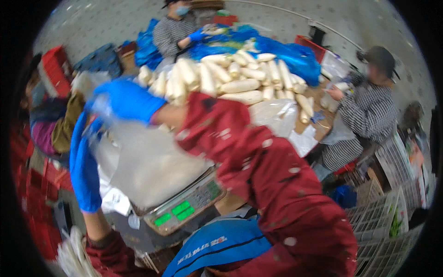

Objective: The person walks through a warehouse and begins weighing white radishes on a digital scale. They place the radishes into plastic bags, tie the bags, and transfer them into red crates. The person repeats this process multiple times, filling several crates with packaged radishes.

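Observation:
A translucent plastic bag (pixel 148 162) with a whitish look leans over a digital scale (pixel 185 204) whose green displays are lit. My right hand (pixel 128 100), in a blue glove, reaches across from the right and grips the bag's gathered top. Rising from below on the left, my gloved left hand (pixel 84 166) has its fingers at the same twisted plastic, which passes between them. Motion blurs the fingertips and the bag's neck. What lies inside the bag cannot be made out clearly.
Peeled white radishes (pixel 238 76) are heaped behind the scale, beside blue plastic sheeting (pixel 287 52). Another filled clear bag (pixel 277 114) lies right of my forearm. Co-workers stand at the far side (pixel 176 34), right (pixel 367 100) and left (pixel 52 121). White crates (pixel 377 214) stand at lower right.

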Available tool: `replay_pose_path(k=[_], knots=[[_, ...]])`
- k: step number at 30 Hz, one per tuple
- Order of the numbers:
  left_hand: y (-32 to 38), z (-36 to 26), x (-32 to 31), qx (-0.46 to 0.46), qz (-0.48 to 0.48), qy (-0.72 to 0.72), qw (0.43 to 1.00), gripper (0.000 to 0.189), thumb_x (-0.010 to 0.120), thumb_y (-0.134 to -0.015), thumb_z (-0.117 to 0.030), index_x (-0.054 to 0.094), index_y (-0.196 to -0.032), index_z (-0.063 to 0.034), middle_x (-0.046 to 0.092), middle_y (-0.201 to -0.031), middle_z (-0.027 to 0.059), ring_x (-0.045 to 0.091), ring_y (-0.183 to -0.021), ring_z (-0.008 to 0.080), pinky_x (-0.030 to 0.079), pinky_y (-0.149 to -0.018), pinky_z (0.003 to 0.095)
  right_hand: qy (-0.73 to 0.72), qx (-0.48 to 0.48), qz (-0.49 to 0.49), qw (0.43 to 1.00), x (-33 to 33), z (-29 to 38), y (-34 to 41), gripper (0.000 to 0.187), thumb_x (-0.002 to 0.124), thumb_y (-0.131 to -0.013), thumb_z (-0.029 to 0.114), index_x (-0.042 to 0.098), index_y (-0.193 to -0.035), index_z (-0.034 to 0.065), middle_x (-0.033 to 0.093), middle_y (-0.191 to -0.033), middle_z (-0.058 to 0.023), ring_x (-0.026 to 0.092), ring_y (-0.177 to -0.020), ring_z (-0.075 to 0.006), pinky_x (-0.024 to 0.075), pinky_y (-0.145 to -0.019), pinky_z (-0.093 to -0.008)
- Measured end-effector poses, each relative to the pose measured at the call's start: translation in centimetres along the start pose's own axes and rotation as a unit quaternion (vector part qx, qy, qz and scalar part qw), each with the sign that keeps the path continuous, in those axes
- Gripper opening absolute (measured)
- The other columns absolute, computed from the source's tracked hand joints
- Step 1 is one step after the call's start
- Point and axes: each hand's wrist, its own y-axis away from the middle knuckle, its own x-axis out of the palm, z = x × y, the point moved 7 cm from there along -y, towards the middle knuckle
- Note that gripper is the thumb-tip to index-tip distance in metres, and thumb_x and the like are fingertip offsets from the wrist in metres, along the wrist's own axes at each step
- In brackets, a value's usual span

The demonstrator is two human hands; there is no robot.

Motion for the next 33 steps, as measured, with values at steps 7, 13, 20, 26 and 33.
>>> replay_pose_path(k=[7, 13, 20, 26, 33], knots=[[1.1, 2.6, -4.1, -0.018, -0.036, -0.166, 0.985, 0.049, 0.035, -0.100, -0.032, 0.037, -0.140, -0.0036, 0.039, -0.143, 0.0078, 0.034, -0.133, 0.0192, 0.020, -0.111, 0.0324, -0.284, 0.172, 0.118, 0.936, 8.5, 0.8, 3.0, 0.028, 0.062, -0.085, 0.028, 0.060, -0.095, 0.0018, 0.066, -0.092, -0.0136, 0.064, -0.086, -0.0195, 0.0497, -0.076, -0.0342], [4.4, 5.5, -10.6, -0.062, 0.012, -0.023, 0.998, 0.048, 0.037, -0.099, -0.031, 0.039, -0.138, -0.0034, 0.043, -0.138, 0.0092, 0.042, -0.125, 0.0201, 0.029, -0.107, 0.0331, -0.308, 0.126, 0.070, 0.940, 7.2, 1.3, 3.3, 0.041, 0.060, -0.083, 0.026, 0.057, -0.115, 0.0005, 0.066, -0.089, -0.0183, 0.064, -0.080, -0.0273, 0.0497, -0.072, -0.0350], [4.8, 9.2, -11.1, -0.114, -0.005, -0.217, 0.969, 0.043, 0.046, -0.096, -0.013, 0.037, -0.136, -0.0001, 0.049, -0.130, 0.0119, 0.051, -0.112, 0.0213, 0.041, -0.098, 0.0341, 0.159, -0.029, 0.176, 0.971, 4.6, 9.3, 3.1, 0.050, 0.061, -0.068, 0.027, 0.060, -0.109, -0.0010, 0.063, -0.071, -0.0196, 0.063, -0.065, -0.0353, 0.0466, -0.053, -0.0445], [5.2, 8.3, -7.4, -0.209, -0.003, 0.032, 0.977, 0.027, 0.047, -0.090, -0.005, 0.054, -0.116, -0.0001, 0.061, -0.091, 0.0046, 0.058, -0.080, 0.0163, 0.045, -0.073, 0.0290, 0.057, 0.041, 0.212, 0.975, 3.9, 2.5, 4.8, 0.036, 0.064, -0.065, 0.030, 0.068, -0.094, 0.0085, 0.068, -0.080, -0.0146, 0.066, -0.074, -0.0354, 0.0511, -0.064, -0.0464], [11.0, 9.0, -4.9, -0.215, 0.077, -0.211, 0.951, 0.025, 0.051, -0.082, 0.001, 0.062, -0.105, 0.0019, 0.061, -0.108, 0.0108, 0.056, -0.105, 0.0190, 0.043, -0.094, 0.0314, 0.156, 0.252, 0.046, 0.954, 2.9, -10.7, 14.1, 0.018, 0.053, -0.078, 0.022, 0.069, -0.080, 0.0127, 0.067, -0.075, -0.0148, 0.065, -0.066, -0.0317, 0.0494, -0.060, -0.0470]])
